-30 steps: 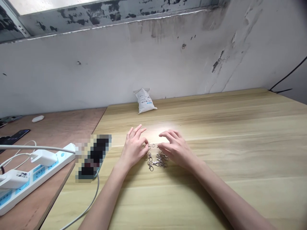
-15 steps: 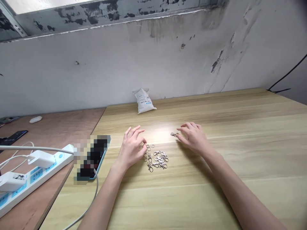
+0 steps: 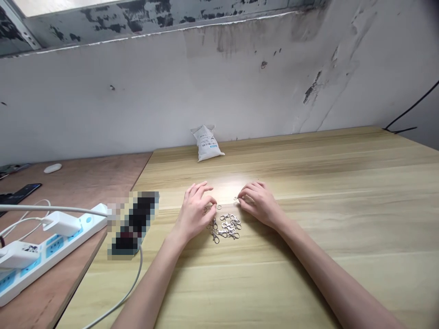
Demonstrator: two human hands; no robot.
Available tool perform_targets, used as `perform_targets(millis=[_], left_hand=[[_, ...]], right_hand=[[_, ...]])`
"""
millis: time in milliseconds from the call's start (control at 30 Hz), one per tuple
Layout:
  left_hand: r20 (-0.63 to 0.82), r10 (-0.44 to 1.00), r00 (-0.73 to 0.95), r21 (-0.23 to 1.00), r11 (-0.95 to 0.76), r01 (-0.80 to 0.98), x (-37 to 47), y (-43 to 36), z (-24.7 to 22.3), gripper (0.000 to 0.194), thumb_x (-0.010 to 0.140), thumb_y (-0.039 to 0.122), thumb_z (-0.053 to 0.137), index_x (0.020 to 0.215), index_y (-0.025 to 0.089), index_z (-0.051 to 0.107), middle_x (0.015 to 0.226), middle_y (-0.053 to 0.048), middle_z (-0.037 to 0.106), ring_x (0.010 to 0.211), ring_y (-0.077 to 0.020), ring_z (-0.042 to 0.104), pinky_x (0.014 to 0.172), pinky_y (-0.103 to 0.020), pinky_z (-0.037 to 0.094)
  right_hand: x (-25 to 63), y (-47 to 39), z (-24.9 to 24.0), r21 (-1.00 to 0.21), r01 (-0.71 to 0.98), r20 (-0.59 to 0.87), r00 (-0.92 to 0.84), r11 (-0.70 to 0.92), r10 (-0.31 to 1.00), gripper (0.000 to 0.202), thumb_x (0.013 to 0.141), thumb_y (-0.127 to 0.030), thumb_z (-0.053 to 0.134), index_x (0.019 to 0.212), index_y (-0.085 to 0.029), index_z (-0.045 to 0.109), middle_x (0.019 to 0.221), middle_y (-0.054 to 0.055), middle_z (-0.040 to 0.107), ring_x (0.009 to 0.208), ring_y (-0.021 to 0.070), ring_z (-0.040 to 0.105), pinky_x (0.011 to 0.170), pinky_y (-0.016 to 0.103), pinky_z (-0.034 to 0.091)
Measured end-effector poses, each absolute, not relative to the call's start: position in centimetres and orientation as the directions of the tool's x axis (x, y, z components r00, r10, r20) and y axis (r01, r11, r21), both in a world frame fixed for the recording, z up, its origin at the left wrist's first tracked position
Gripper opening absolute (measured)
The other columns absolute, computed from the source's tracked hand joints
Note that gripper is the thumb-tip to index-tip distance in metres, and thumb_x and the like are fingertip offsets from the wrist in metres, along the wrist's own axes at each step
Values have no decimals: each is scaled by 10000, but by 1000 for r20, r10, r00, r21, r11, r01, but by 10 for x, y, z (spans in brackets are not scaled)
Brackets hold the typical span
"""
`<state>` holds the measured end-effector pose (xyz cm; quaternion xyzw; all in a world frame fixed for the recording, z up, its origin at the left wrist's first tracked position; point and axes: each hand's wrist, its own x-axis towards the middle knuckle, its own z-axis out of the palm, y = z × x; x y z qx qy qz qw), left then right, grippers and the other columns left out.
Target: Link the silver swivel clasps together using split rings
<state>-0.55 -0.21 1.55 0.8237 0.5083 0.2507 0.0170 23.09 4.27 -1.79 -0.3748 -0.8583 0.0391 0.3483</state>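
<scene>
Several silver lobster clasps (image 3: 230, 226) lie in a loose pile on the light wooden table (image 3: 308, 173). Just behind them is a small metal ring (image 3: 219, 207); more rings are partly hidden under my left hand (image 3: 197, 209). That hand hovers at the left of the pile, thumb and index finger pinched together, and whatever is between them is too small to make out. To the right of the pile and a little behind it, my right hand (image 3: 256, 201) pinches a small metal clasp (image 3: 236, 198) at its fingertips.
A white labelled packet (image 3: 207, 144) stands by the wall. At the left are a blurred-out phone (image 3: 133, 226) with a cable, a white power strip (image 3: 65, 246) with chargers, another phone (image 3: 24, 194) and a white oval object (image 3: 52, 168).
My right hand has closed on the small clasp and moved left with it, toward the pile. My left hand has shifted slightly right, over the rings.
</scene>
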Motion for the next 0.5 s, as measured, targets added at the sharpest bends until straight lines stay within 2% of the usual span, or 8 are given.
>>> perform_targets(millis=[167,300,500], left_hand=[[346,882,320,432,-452,780,7,-8,17,124,884,240,576,838,248,691,1254,-35,614,1333,-267,429,1112,-541,308],[340,899,276,521,-425,740,9,-9,18,129,887,255,590,943,272,705,1260,-38,614,1320,-264,446,1088,-518,362],[352,895,274,541,-433,721,6,-8,19,129,884,244,602,954,272,706,1251,-40,615,1323,-262,438,1092,-512,359]], right_hand=[[216,29,-9,-440,534,629,-390,722,672,72,872,-152,576,832,-202,608,791,7,680,768,175,593,825,350,399],[206,21,-6,-436,503,645,-405,747,649,61,875,-163,575,859,-206,615,793,9,674,781,173,589,816,336,405],[203,18,-7,-443,476,644,-420,759,639,67,885,-162,566,857,-204,609,780,13,667,771,174,579,806,336,409]])
